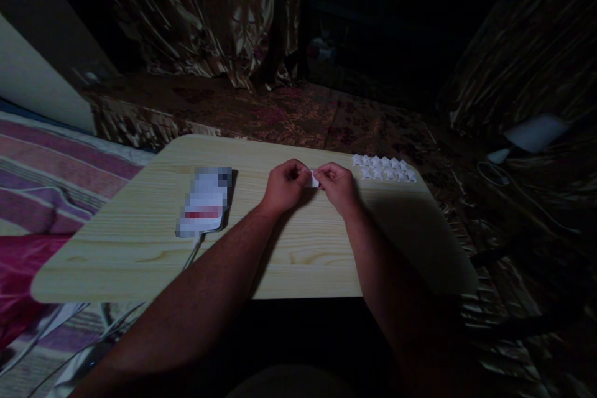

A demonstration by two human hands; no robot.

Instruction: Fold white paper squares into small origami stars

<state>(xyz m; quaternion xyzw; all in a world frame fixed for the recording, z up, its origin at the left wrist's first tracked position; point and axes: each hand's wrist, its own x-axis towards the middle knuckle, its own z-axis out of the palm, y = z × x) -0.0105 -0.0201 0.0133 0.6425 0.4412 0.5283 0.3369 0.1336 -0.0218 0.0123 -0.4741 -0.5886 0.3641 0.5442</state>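
Over the pale wood-grained tabletop (308, 255), the left hand (285, 188) and right hand (338, 185) pinch a small white paper piece (314, 180) — partly covered, so its direction and long axis are unclear. White star shapes (390, 172) lie rightward in two rows; a pixelated white phone (204, 199), white cable (190, 256) attached, lies left.
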